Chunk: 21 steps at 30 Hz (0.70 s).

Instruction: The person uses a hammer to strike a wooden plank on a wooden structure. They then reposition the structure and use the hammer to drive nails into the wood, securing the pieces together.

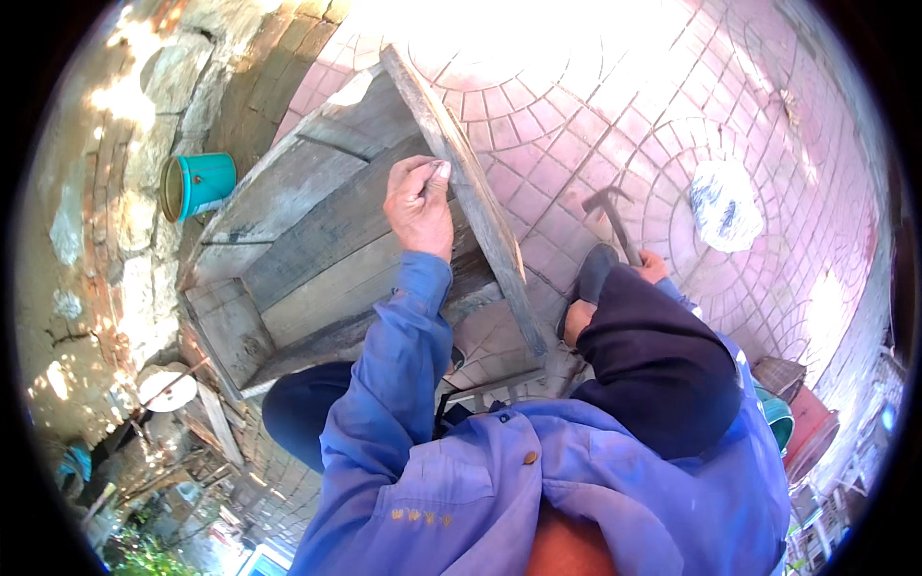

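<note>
A weathered grey wooden box [322, 216] lies in front of me, its open inside facing up and a long plank [480, 206] along its right edge. My left hand [420, 209] is over the box beside that plank, thumb and fingers pinched together. Something tiny may sit between the fingertips, too small to make out. Lower and to the right, my right hand [655, 267] is wrapped round the end of a claw hammer's handle. The claw hammer [622, 230] points away from me, its head above the paving near my shoe [596, 272].
Left of the box, a teal bucket [206, 184] lies tipped by a rough stone wall [134, 221]. A bundled clear plastic bag [726, 206] rests on the pink paving [567, 125] at right. Beside my right side are a green bucket [774, 420] and a red container [812, 432].
</note>
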### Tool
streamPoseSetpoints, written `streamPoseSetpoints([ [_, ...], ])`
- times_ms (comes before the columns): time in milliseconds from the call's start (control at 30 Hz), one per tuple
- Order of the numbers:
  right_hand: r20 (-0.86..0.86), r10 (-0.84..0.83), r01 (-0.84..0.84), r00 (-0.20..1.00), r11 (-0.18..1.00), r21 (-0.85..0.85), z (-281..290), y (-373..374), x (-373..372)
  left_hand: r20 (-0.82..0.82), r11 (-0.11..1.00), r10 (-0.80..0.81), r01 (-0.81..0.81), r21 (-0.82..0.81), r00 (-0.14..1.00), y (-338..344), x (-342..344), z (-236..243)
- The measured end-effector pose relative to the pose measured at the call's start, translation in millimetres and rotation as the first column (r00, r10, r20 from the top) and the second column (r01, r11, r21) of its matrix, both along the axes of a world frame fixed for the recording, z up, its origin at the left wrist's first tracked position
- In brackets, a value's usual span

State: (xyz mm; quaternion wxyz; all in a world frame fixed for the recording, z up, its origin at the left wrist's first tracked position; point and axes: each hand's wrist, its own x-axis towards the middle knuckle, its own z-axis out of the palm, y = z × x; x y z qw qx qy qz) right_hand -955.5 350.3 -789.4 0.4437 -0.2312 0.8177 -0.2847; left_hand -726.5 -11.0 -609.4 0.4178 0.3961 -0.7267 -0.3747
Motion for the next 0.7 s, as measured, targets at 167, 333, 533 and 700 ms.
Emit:
streamPoseSetpoints([
  [167,-0.184,0.242,-0.284,0.953,0.924,-0.257,197.3,-93.3,-44.7,0.038,0.999,0.044,-0.044,-0.004,0.998,4.5,-1.7,-3.6],
  [333,0.088,0.368,-0.313,0.926,0.876,-0.368,345.4,-159.8,21.7,-0.044,0.999,0.046,-0.046,0.01,0.998,8.5,-0.6,-10.5],
  [533,-0.138,0.283,-0.314,0.949,0.874,-0.37,358.2,-184.7,93.3,-0.101,0.999,0.04,-0.039,0.01,0.994,7.4,1.7,-16.2],
  [700,-0.207,0.369,-0.393,0.906,0.915,-0.089,325.7,-198.0,100.1,-0.141,0.996,0.032,-0.02,0.087,0.989,5.2,4.8,-17.2],
])
